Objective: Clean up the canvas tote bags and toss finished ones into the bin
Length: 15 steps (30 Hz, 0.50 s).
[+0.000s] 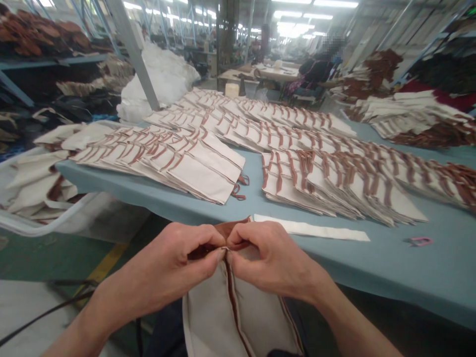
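Note:
A cream canvas bag piece [238, 312] with brown leather trim hangs over my lap below the table edge. My left hand [174, 260] and my right hand [267, 258] meet at its top, both pinched shut on the brown leather end [228, 230]. Thumbs and forefingers press together on the trim. Just beyond my hands a loose white strip [312, 229] lies flat on the table.
The blue-grey table [409, 267] carries long overlapping rows of finished cream pieces [334, 183] [178, 158]. Small pink clippers [420, 241] lie at the right. A white bin of pieces [33, 193] stands at the left. A person [316, 69] sits far back.

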### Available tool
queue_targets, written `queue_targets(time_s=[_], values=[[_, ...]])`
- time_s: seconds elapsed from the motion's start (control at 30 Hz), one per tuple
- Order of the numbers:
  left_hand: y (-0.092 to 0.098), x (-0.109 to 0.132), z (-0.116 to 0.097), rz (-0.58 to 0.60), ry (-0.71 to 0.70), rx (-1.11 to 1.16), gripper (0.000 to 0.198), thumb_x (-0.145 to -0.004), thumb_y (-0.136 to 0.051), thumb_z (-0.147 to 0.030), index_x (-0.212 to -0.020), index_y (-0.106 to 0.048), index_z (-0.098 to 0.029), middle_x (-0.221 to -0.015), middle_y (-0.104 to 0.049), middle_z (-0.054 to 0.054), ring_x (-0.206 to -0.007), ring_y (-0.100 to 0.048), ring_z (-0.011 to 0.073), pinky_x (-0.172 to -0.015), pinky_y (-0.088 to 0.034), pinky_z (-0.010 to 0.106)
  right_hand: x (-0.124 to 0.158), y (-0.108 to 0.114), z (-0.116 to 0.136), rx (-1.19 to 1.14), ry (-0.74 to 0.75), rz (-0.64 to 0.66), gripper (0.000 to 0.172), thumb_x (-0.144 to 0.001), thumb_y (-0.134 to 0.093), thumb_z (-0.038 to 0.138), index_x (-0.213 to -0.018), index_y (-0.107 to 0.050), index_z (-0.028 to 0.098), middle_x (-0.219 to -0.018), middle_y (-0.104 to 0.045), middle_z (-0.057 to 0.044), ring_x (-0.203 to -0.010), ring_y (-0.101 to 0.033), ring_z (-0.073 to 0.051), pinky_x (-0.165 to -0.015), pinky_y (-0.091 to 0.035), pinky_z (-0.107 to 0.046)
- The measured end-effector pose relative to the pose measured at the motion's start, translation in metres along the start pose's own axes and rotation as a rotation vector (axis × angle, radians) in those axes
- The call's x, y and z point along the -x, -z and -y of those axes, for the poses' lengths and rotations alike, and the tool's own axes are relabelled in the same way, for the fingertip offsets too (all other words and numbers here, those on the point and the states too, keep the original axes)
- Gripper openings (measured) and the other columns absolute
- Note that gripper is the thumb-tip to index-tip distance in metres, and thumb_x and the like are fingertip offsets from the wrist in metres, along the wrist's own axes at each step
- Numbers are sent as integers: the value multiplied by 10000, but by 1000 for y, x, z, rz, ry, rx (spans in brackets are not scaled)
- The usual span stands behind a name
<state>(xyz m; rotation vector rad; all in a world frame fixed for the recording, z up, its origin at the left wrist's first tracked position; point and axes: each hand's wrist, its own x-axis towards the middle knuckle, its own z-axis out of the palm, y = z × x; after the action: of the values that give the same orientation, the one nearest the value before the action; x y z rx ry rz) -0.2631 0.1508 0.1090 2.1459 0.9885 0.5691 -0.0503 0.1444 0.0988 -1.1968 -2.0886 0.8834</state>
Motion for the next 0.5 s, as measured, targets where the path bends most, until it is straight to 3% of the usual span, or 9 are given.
queue_targets(time_s=[0.27, 0.4, 0.5], values=[[-1, 1, 2, 50, -172, -353, 181, -947, -533, -70, -867, -636, -195, -691, -635, -60, -561, -556, 94, -557, -347, 252, 1, -1, 0, 14, -27, 3, 101, -720, -629, 140, -654, -572, 190, -609, -549, 58, -592, -459, -94, -613, -284, -234], [-9, 2, 6, -89, -431, -562, 225, -1027, -452, -93, -873, -584, -192, -695, -590, -45, -575, -563, 118, -553, -344, 288, 2, 0, 1, -2, -24, 26, 151, -715, -620, 129, -621, -515, 184, -585, -484, 72, -566, -399, -83, -589, -246, -245], [-14, 3, 11, -144, -527, -582, 200, -1059, -456, -115, -903, -558, -186, -712, -593, -39, -607, -574, 123, -587, -388, 283, 3, -2, 1, 25, -44, 45, 101, -719, -619, 137, -644, -569, 182, -583, -501, 66, -568, -403, -89, -597, -243, -255]])
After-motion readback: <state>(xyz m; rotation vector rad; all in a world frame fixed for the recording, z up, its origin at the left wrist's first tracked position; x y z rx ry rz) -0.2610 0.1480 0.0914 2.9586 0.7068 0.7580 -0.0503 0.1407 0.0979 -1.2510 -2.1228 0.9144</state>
